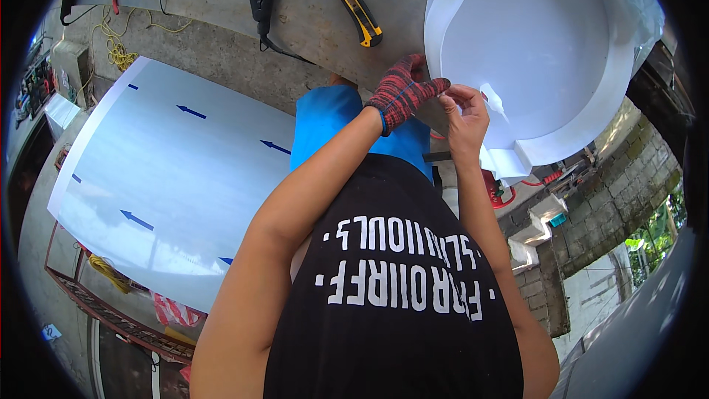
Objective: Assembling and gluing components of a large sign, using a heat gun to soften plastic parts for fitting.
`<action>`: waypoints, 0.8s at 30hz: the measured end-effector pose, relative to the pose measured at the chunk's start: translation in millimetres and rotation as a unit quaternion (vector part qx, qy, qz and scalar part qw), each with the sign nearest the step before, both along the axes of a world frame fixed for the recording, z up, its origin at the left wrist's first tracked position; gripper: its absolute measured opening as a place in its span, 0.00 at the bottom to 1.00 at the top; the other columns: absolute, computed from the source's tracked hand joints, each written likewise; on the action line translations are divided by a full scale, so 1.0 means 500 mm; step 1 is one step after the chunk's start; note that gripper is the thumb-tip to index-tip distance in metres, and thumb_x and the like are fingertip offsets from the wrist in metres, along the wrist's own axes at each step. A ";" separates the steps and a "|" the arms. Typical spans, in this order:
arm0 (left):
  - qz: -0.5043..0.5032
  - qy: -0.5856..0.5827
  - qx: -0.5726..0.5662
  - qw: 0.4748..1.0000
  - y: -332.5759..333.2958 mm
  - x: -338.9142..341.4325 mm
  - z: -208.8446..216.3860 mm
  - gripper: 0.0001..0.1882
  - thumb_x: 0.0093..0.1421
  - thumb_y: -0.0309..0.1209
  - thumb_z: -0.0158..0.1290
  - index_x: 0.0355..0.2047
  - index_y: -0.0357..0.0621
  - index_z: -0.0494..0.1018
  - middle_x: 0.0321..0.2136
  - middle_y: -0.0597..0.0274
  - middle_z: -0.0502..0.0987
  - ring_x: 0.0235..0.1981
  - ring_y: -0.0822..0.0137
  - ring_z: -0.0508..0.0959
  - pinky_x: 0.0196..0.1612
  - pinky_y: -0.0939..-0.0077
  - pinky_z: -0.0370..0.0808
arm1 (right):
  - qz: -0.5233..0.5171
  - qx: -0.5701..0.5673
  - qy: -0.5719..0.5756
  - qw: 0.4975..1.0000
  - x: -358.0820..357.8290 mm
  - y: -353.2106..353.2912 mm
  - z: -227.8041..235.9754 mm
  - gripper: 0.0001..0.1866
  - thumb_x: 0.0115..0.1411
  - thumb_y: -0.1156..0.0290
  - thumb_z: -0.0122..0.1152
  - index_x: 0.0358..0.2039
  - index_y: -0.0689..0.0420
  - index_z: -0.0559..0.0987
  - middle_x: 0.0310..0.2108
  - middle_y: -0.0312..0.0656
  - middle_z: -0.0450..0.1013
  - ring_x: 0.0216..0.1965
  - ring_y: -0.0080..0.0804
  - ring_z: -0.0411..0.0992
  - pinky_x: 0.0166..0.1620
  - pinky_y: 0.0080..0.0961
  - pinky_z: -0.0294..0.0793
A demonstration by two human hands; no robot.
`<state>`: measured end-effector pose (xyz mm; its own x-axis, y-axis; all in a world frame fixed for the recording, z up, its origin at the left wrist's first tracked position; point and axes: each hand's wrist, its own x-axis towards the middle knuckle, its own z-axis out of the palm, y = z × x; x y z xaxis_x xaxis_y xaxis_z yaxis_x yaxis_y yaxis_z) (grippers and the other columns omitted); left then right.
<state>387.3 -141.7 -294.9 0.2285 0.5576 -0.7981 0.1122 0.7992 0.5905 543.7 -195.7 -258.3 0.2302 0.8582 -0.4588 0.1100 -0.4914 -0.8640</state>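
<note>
White curved panel [546,52] lies on grey table [310,15], looks light, thin, bendable; protective film likely slippery. Gloved left hand [402,92] and bare right hand [465,114] both pinch its near edge, fingers narrow. Best hold: rim.

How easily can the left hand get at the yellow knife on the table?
Probably yes. The knife lies in the open on the grey table, just beyond the gloved left hand, with nothing between them. But its fingers are busy at the edge of the white form, together with the right hand.
</note>
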 end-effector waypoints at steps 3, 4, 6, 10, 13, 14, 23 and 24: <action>0.003 0.003 0.002 1.000 -0.007 0.004 -0.009 0.46 0.51 0.49 0.71 0.62 0.33 0.68 0.53 0.45 0.77 0.54 0.56 0.77 0.58 0.64 0.74 | 0.000 0.026 0.006 1.000 0.000 0.002 -0.003 0.17 0.58 0.68 0.75 0.42 0.61 0.78 0.42 0.39 0.76 0.45 0.28 0.74 0.54 0.27 0.72; 0.001 0.003 0.002 1.000 -0.009 0.004 -0.013 0.46 0.51 0.49 0.71 0.62 0.33 0.68 0.53 0.45 0.77 0.54 0.56 0.77 0.58 0.64 0.74 | 0.005 0.041 0.015 0.999 0.001 0.003 -0.002 0.18 0.57 0.67 0.76 0.42 0.61 0.78 0.43 0.39 0.76 0.46 0.28 0.74 0.54 0.27 0.71; 0.001 -0.006 0.008 1.000 -0.009 0.003 -0.018 0.46 0.51 0.48 0.71 0.62 0.33 0.68 0.53 0.45 0.76 0.55 0.56 0.76 0.58 0.64 0.74 | 0.019 0.059 0.013 0.998 0.003 0.004 0.006 0.18 0.57 0.68 0.75 0.42 0.61 0.78 0.43 0.39 0.75 0.47 0.28 0.73 0.54 0.27 0.71; 0.004 -0.014 0.004 1.000 -0.009 0.002 -0.017 0.46 0.51 0.48 0.71 0.62 0.33 0.67 0.54 0.45 0.76 0.56 0.56 0.76 0.59 0.64 0.73 | 0.048 0.122 -0.022 0.991 0.006 0.014 0.034 0.13 0.62 0.71 0.70 0.42 0.60 0.76 0.44 0.41 0.74 0.47 0.28 0.72 0.54 0.26 0.69; 0.018 -0.018 -0.002 1.000 -0.009 0.002 -0.010 0.47 0.50 0.49 0.72 0.62 0.33 0.67 0.54 0.45 0.76 0.56 0.57 0.76 0.59 0.64 0.73 | -0.019 0.115 0.002 0.993 0.023 0.008 0.053 0.08 0.67 0.73 0.64 0.42 0.60 0.75 0.44 0.42 0.74 0.46 0.28 0.72 0.53 0.27 0.70; 0.019 -0.020 0.000 1.000 -0.008 0.002 -0.009 0.47 0.50 0.48 0.72 0.62 0.33 0.67 0.54 0.45 0.76 0.56 0.57 0.76 0.59 0.64 0.73 | -0.048 0.117 0.004 0.992 0.023 0.011 0.057 0.05 0.71 0.73 0.57 0.40 0.61 0.76 0.42 0.42 0.75 0.44 0.27 0.73 0.52 0.27 0.72; 0.016 -0.022 0.006 1.000 0.000 0.001 0.007 0.46 0.51 0.47 0.72 0.63 0.34 0.67 0.55 0.46 0.76 0.57 0.55 0.75 0.61 0.63 0.71 | -0.045 0.019 0.055 0.997 0.039 0.109 0.034 0.21 0.77 0.61 0.44 0.50 0.64 0.80 0.46 0.48 0.79 0.48 0.33 0.76 0.55 0.30 0.74; 0.010 -0.020 0.001 1.000 0.002 -0.002 0.012 0.46 0.51 0.47 0.72 0.63 0.34 0.66 0.56 0.45 0.75 0.57 0.55 0.75 0.62 0.63 0.71 | -0.034 -0.001 0.054 0.998 0.034 0.131 0.019 0.20 0.76 0.64 0.44 0.54 0.65 0.79 0.48 0.47 0.79 0.47 0.33 0.75 0.55 0.31 0.74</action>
<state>386.5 -140.5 -289.0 0.2491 0.5630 -0.7880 0.0734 0.8003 0.5950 560.8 -130.0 -248.6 0.2370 0.8411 -0.4863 -0.0181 -0.4966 -0.8678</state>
